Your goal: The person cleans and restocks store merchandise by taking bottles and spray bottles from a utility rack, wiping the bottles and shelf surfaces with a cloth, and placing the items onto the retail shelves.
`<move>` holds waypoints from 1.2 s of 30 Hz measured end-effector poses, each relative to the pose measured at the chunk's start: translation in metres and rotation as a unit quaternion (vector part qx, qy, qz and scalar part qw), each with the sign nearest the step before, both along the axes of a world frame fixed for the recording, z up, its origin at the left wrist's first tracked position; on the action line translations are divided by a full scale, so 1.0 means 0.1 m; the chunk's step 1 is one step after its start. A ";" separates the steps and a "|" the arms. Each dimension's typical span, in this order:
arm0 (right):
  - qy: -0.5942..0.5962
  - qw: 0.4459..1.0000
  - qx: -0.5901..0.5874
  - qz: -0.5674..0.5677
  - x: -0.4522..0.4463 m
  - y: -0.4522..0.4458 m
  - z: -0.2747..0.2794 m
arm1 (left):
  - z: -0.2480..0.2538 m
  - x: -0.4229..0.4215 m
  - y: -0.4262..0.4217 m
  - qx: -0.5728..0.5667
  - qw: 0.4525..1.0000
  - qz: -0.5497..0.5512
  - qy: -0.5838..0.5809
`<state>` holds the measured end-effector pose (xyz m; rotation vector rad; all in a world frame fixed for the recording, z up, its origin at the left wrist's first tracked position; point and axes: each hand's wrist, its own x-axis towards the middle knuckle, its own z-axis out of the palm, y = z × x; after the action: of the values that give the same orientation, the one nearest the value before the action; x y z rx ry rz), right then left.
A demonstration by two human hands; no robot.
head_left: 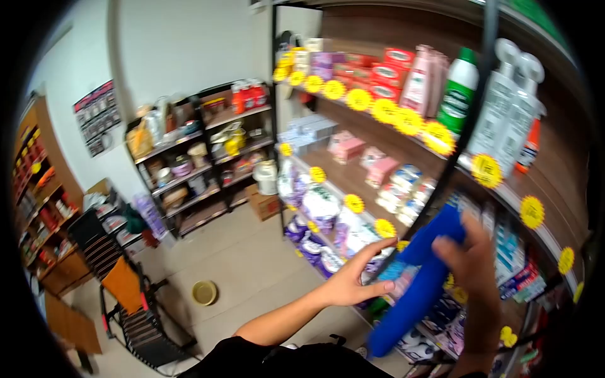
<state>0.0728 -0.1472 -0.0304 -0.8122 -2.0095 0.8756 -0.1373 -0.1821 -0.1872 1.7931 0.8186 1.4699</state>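
My right hand (469, 255), blurred by motion, is closed around the upper part of a long, limp blue cloth (413, 302), which hangs down and to the left in front of the shelves. My left hand (356, 278) is open, thumb and fingers apart, to the left of the cloth. Between the left hand and the cloth shows a light-blue and pink package (398, 277); whether the hand touches it I cannot tell. Just above, clear jars or packs (403, 189) and pink boxes (382, 171) stand on the middle shelf.
A tall shelf rack with a black post (476, 94) carries bottles, boxes and yellow price tags. A green-and-white bottle (459, 91) stands on the upper shelf. On the floor are a folding lounge chair (135, 324) and a yellowish bowl (204, 293). Low shelves (189, 170) line the back wall.
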 end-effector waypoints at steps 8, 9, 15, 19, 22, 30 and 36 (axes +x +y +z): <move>0.099 0.954 -0.144 0.242 -2.22 0.21 -1.90 | -0.82 -1.73 -0.58 -0.122 0.956 0.264 0.033; 0.089 0.933 -0.223 0.269 -2.45 0.32 -2.11 | -1.06 -1.95 -0.58 -0.144 0.946 0.289 0.022; 0.098 0.890 -0.385 0.223 -3.79 0.67 -2.74 | -1.32 -2.80 -0.39 -0.243 0.839 0.474 -0.110; 0.060 0.761 -0.508 0.399 -4.60 1.06 -4.08 | -1.43 -3.50 -0.03 -0.321 0.801 0.463 -0.202; 0.054 0.630 -0.652 0.418 -5.02 1.11 -3.73 | -1.42 -4.06 0.28 -0.340 0.799 0.428 -0.253; 0.077 0.748 -0.490 0.441 -6.52 2.25 -3.19 | -1.52 -5.58 0.88 -0.276 0.758 0.337 -0.486; 0.119 0.711 -0.569 0.395 -7.59 2.89 -3.06 | -2.14 -6.51 1.52 -0.231 0.810 0.205 -0.498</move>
<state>-0.6867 0.1418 -0.3366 -0.2928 -1.3558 2.6980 -0.7884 -0.0297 -0.4013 0.3292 0.8775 1.9470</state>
